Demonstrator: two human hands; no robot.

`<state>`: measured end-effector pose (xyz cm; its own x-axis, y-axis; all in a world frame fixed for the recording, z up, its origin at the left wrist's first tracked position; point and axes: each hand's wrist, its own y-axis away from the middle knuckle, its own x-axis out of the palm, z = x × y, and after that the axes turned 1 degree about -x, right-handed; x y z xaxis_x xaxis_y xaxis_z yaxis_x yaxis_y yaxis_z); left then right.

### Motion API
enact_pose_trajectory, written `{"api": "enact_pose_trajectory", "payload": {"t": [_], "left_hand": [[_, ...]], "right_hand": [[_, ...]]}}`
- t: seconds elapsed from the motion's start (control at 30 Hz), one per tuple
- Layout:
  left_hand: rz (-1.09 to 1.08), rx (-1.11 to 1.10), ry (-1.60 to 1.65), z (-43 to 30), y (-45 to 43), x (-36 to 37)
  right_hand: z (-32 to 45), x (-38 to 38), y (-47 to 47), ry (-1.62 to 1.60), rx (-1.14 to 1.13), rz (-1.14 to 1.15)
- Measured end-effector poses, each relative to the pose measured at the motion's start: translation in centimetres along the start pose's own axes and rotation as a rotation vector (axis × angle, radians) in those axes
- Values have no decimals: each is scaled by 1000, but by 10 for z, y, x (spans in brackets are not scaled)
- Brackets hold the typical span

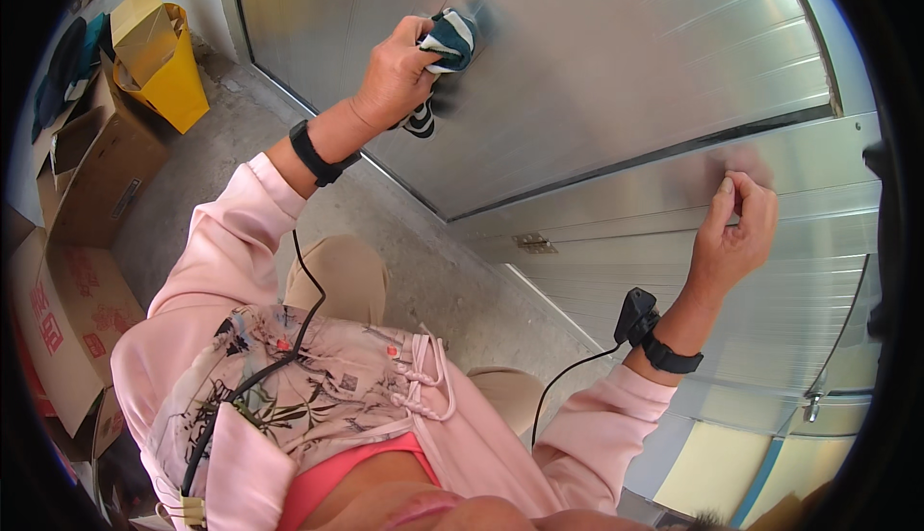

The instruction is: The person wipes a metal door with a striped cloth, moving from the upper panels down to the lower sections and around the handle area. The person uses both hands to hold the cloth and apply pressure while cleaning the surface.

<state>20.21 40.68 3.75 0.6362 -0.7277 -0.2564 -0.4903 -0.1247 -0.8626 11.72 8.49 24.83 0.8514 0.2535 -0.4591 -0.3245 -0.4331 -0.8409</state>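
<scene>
My left hand (397,72) grips a bunched dark green and white striped cloth (453,40) at a brushed metal door panel (577,61), which mirrors the cloth dimly. Part of the cloth, or a second dark patterned piece, hangs below the fingers. On the right, my right hand (740,224) is at the metal door frame (650,177), thumb and forefinger pinched together; nothing shows between them. Whether its fingertips touch the frame cannot be told. Both wrists wear black straps, and the right one carries a small black device (637,314) with a cable.
A metal hinge (535,243) sits on the frame's lower part. Cardboard boxes (108,163) and a yellow bag (170,87) stand on the concrete floor (238,191) at the left. A black cable (310,278) runs from my left sleeve across my chest. A small metal fitting (813,404) is at the lower right.
</scene>
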Motion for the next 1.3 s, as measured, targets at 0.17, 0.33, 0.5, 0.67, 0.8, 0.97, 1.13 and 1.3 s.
{"api": "enact_pose_trajectory", "payload": {"t": [0.17, 0.33, 0.5, 0.67, 0.8, 0.97, 1.13, 1.3], "left_hand": [[131, -175, 75, 5, 37, 1], [259, -222, 35, 4, 48, -5], [-1, 234, 30, -62, -39, 12], [-15, 394, 14, -125, -103, 21], [62, 529, -186, -126, -81, 37], [514, 581, -86, -87, -5, 59], [903, 520, 5, -30, 78, 87], [1112, 463, 41, 10, 144, 97]], "right_hand": [[-2, 0, 0, 10, -10, -4], [-4, 0, 0, -43, 5, -11], [-7, 0, 2, -90, 31, 4], [-9, 1, 6, -92, 6, 39], [-12, 8, 12, -167, -32, 23], [-17, 15, 28, -191, -25, 149], [-16, 8, 34, -173, -33, 238], [-2, -56, 47, -88, 2, 362]]}}
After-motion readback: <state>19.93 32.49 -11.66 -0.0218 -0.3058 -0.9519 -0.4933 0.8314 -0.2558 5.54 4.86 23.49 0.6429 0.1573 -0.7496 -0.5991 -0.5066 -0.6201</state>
